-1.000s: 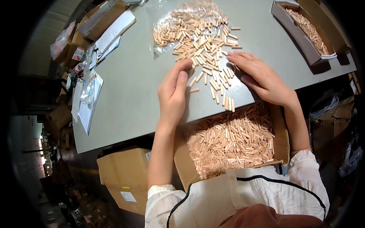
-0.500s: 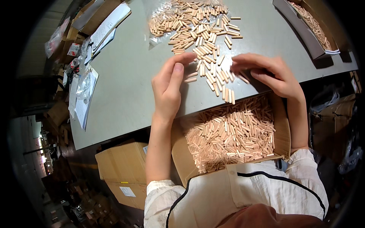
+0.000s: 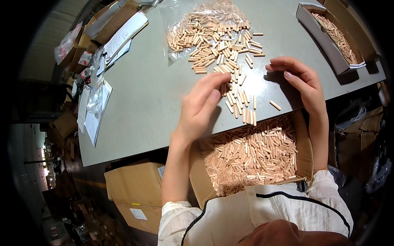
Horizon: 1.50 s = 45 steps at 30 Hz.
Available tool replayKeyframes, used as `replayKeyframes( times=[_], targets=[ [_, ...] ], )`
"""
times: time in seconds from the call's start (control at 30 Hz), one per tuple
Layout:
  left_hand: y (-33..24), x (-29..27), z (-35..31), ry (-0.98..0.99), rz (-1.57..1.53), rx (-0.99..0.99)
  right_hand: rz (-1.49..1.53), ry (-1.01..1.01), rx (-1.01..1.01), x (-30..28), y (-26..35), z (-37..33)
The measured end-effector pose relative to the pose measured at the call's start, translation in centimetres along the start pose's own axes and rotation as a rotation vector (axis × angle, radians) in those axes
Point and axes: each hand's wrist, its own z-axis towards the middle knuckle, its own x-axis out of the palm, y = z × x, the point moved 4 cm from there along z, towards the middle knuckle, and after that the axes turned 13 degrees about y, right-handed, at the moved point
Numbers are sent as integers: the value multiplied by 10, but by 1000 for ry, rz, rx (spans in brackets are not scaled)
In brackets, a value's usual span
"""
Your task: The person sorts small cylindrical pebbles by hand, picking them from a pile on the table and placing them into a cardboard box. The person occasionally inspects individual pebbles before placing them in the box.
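Small wooden dowels lie scattered on the grey table, trailing from a clear plastic bag toward the near edge. My left hand is beside the left of this trail, fingers stretched out and fingertips against some dowels. To the right, my right hand hovers over the table with curved fingers and thumb apart, nothing between them. One dowel lies alone below it. Under the table edge, against my body, a cardboard box is filled with many dowels.
A long open carton of dowels stands at the far right. Papers and a clipboard lie along the left edge near small cardboard boxes. A closed carton sits below the table at left.
My left hand has moved right, into the trail of dowels. My right hand has shifted right, away from the pile, with its fingers spread. A lone dowel now lies apart near the edge.
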Motion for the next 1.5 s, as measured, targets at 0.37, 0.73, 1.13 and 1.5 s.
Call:
replayKeyframes(
  times=[0.37, 0.73, 1.13, 1.5],
  targets=[
    [-30, 29, 6, 365, 550, 124, 2, 83, 45, 5, 3, 1],
    [-15, 8, -33, 199, -640, -209, 246, 658, -19, 14, 25, -16],
    [45, -17, 84, 120, 809, -217, 227, -168, 2, -4, 6, 0],
    [-6, 23, 45, 304, 846, -27, 34, -136, 6, -3, 5, -1]
  ],
)
